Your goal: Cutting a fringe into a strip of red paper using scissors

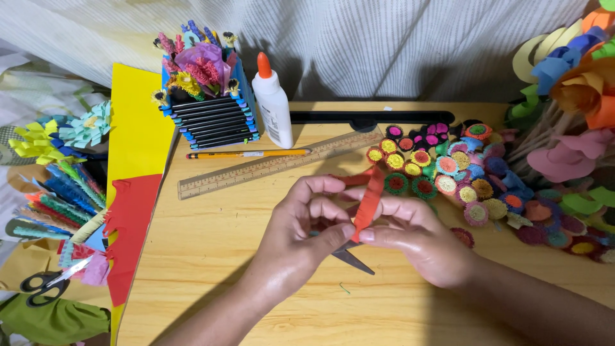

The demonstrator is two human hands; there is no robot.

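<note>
Over the middle of a wooden table (211, 237), my left hand (304, 221) and my right hand (416, 237) meet on a red paper strip (369, 200). Both pinch it between thumb and fingers, and the strip stands up and bends over at the top. Under my hands lie scissors (351, 259) with only the dark blade tip showing. Just beyond my right hand lies a heap of small round rolled paper flowers (448, 170) in many colours.
A transparent ruler (269, 165) and a yellow pencil (246, 154) lie behind my hands. A white glue bottle (272, 102) stands by a box of paper flowers (208, 96). Yellow and red paper sheets (131, 192), fringed strips and black-handled scissors (41, 285) are at the left. Large paper flowers (576, 96) fill the right.
</note>
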